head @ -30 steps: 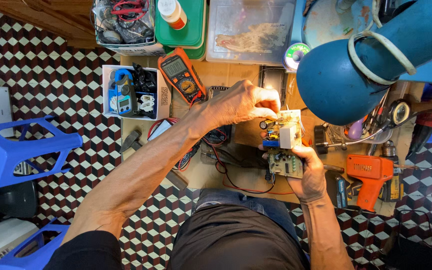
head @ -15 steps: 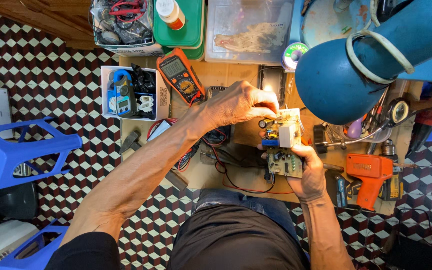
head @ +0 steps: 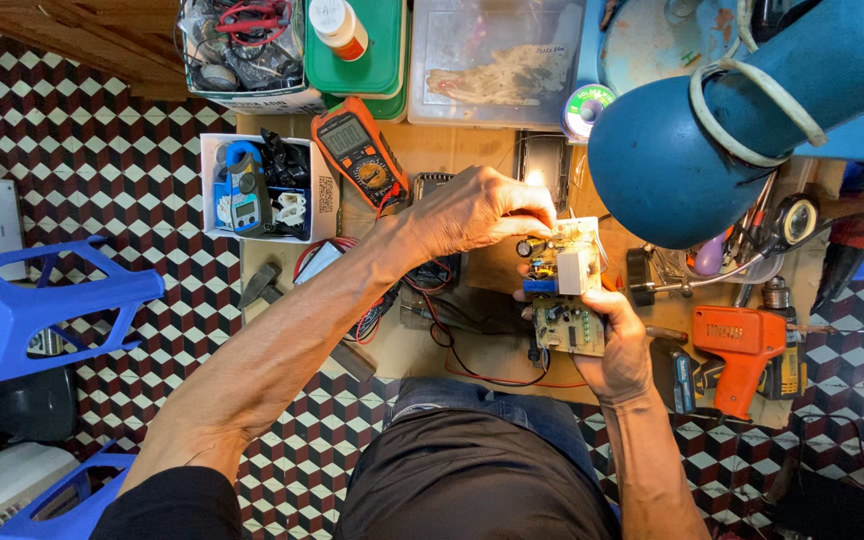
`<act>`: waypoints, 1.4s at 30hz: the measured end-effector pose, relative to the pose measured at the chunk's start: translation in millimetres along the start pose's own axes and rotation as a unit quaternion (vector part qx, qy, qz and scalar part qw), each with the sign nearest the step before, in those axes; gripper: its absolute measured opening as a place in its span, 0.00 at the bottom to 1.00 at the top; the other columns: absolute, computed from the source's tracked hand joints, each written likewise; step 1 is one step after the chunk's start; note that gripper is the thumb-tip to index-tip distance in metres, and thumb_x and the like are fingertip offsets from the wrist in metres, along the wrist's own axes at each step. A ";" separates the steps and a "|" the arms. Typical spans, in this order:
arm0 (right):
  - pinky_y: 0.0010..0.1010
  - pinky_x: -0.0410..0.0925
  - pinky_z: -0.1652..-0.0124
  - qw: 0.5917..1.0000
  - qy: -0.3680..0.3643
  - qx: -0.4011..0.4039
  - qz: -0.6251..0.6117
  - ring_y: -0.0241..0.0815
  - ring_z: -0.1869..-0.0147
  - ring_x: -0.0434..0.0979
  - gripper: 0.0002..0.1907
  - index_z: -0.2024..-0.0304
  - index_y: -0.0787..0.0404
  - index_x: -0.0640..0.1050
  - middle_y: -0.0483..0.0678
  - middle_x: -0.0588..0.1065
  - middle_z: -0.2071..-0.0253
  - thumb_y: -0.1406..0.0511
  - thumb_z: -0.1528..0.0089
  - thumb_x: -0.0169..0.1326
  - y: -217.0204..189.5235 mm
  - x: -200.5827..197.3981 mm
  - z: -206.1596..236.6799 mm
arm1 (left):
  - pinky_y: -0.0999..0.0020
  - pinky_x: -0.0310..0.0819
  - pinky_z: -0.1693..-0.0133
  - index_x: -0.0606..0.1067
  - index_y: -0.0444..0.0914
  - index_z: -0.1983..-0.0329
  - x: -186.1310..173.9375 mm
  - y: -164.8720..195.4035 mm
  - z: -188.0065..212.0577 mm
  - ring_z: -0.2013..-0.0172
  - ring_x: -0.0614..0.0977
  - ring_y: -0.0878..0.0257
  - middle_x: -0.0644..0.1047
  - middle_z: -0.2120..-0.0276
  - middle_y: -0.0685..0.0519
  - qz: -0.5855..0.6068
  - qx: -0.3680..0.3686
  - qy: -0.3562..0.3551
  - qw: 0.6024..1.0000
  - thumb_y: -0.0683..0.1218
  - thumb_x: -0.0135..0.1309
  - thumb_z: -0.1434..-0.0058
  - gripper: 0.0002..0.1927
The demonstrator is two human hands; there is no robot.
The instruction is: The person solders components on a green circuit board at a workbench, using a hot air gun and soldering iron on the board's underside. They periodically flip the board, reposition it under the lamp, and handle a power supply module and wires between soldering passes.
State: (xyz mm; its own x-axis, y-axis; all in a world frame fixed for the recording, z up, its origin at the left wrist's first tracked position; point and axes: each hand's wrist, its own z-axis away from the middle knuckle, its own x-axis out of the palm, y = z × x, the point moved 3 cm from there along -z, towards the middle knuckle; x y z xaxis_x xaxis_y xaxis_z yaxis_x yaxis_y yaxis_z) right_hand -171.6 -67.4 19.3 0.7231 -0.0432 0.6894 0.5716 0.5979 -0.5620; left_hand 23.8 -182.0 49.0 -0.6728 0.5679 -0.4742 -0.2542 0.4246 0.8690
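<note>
- Little has shifted since a moment ago: the circuit board point(head: 567, 290) stays raised over the workbench point(head: 472, 150), both hands in place.
- The blue lamp shade point(head: 692, 160) crowds the board's right edge; there is open bench to its left.
- The left hand point(head: 477, 210) arches over the board's top edge, fingertips pinched narrow on a component there.
- The right hand point(head: 617, 345) grips the board from beneath, the orange drill point(head: 742, 345) just beside it.
- The orange multimeter point(head: 360, 150) lies well apart, toward the back.
</note>
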 end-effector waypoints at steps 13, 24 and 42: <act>0.44 0.72 0.46 0.999 0.021 -0.004 0.038 0.56 0.44 0.78 0.31 0.37 0.76 0.69 0.63 0.75 0.42 0.61 0.37 0.39 -0.8 5.3 -0.6 | 0.62 0.77 0.63 0.77 0.38 0.58 3.2 -3.4 -0.8 0.66 0.85 0.53 0.82 0.66 0.48 -0.007 -0.007 -0.010 1.000 0.45 0.57 0.34 0.06; 0.43 0.72 0.47 0.998 0.026 -0.002 0.063 0.54 0.48 0.79 0.30 0.39 0.76 0.72 0.64 0.77 0.47 0.61 0.37 0.39 -4.5 4.1 1.8 | 0.63 0.77 0.62 0.77 0.37 0.59 1.7 -1.3 -2.3 0.66 0.85 0.56 0.82 0.66 0.48 0.014 -0.024 -0.007 1.000 0.45 0.57 0.35 0.06; 0.40 0.71 0.55 0.995 0.052 0.017 0.079 0.51 0.52 0.80 0.28 0.41 0.74 0.74 0.61 0.79 0.51 0.61 0.36 0.40 1.7 -11.3 2.0 | 0.65 0.77 0.64 0.79 0.39 0.58 1.5 -2.3 0.3 0.68 0.86 0.57 0.83 0.68 0.50 0.000 -0.055 -0.007 0.998 0.45 0.59 0.36 0.06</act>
State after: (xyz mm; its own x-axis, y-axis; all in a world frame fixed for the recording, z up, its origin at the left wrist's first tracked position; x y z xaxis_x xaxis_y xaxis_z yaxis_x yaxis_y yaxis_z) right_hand -179.6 -64.3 11.4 0.8401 -0.0274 0.5418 0.4355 0.6297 -0.6433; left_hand 23.5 -181.8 46.3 -0.6633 0.5782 -0.4751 -0.3290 0.3450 0.8791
